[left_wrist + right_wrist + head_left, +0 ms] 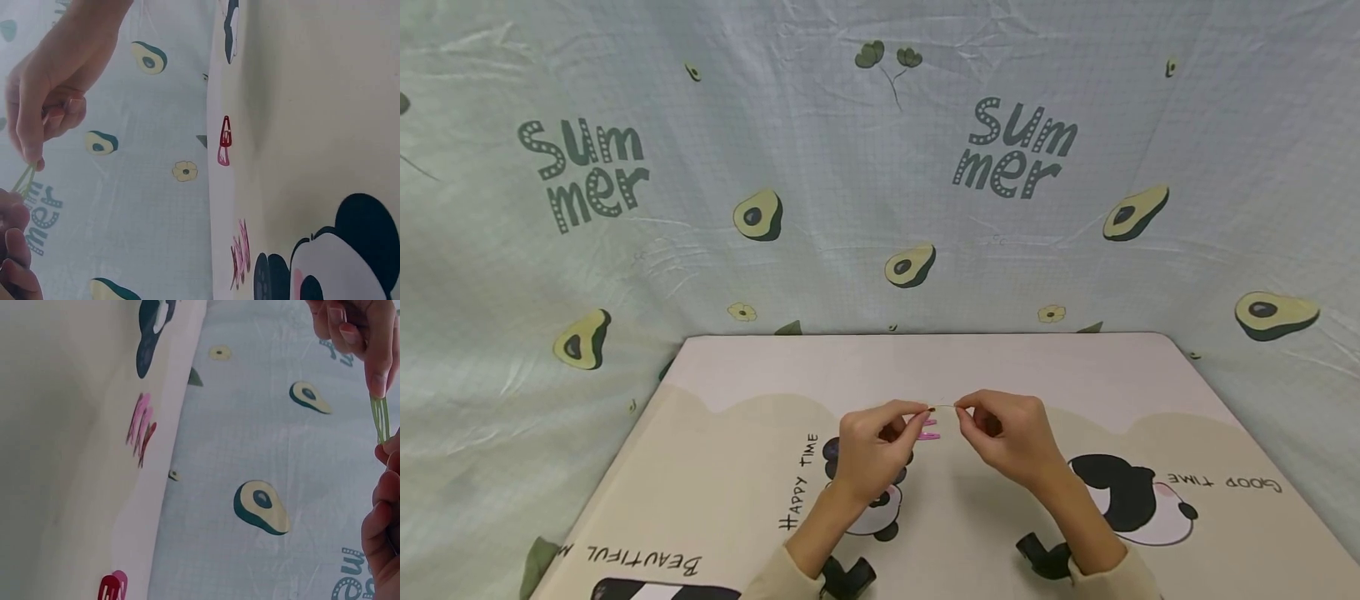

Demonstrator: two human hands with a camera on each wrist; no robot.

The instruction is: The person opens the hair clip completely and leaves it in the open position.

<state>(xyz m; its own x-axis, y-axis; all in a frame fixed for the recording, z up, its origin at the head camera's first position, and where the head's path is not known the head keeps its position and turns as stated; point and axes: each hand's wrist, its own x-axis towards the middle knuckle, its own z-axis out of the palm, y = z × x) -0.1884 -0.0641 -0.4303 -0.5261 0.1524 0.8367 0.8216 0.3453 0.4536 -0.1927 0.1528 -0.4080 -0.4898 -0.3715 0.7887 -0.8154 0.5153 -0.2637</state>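
Note:
A thin green snap hair clip is held in the air, one end in each hand. My left hand pinches its wider end between thumb and forefinger. The narrower end is pinched the same way by my right hand. Fingertips cover both ends of the clip. Beyond the left hand lie several pink and red hair clips in a small cluster on the table, partly hidden in the head view. A red hair clip and a pink one lie together, apart from that cluster.
The table has a beige cover printed with pandas and lettering. Behind it hangs a pale curtain with avocado prints. Black wrist devices sit at both forearms, low in the head view.

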